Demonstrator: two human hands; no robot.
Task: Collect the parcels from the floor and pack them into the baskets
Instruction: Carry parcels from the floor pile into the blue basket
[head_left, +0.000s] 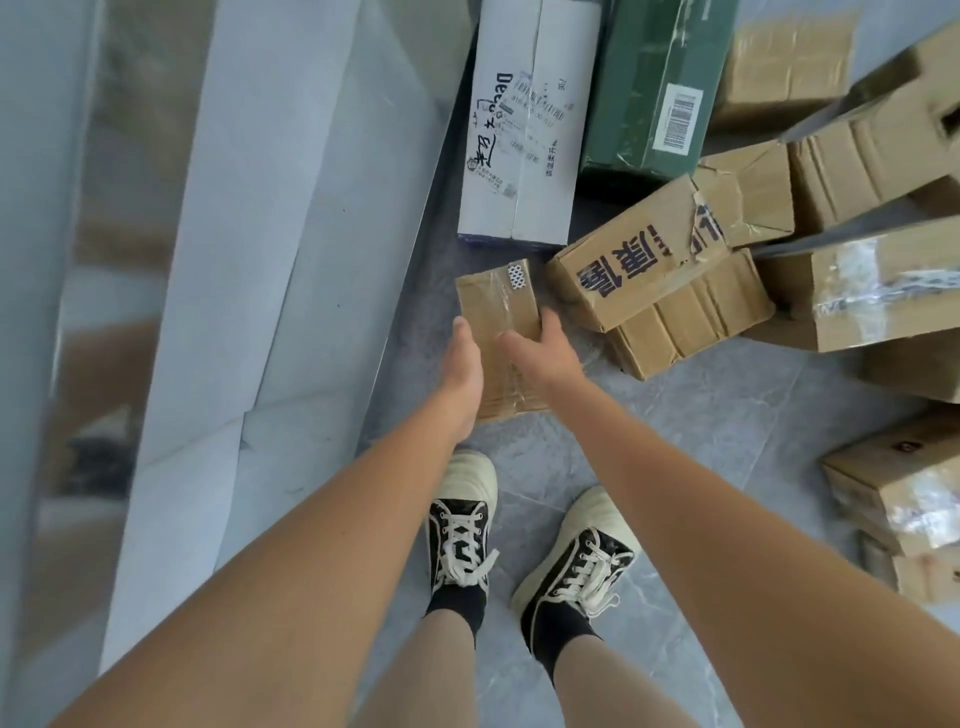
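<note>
On the grey tiled floor (701, 415), just ahead of the person's black-and-cream sneakers (462, 519), lies a small brown cardboard parcel (498, 306) sealed with clear tape and marked by a patterned sticker at its far edge. Both bare arms reach down to it. The left hand (465, 364) presses flat against the parcel's left side, fingers extended and together. The right hand (535, 348) lies over the top and right edge, fingers spread and curled around the side, so the parcel sits clasped between the two hands; whether it has left the floor cannot be told.

Beyond it a long white carton (524, 130) with handwritten black marks and printed labels lies flat, and a dark green box (649, 88) with a barcode label lies just beside that. To the right, a brown box printed with large dark characters (639, 265) rests tilted on a crumpled carton, with more taped cardboard boxes (883, 291) heaped behind. Pale folded sheets (291, 234) lean along the left.
</note>
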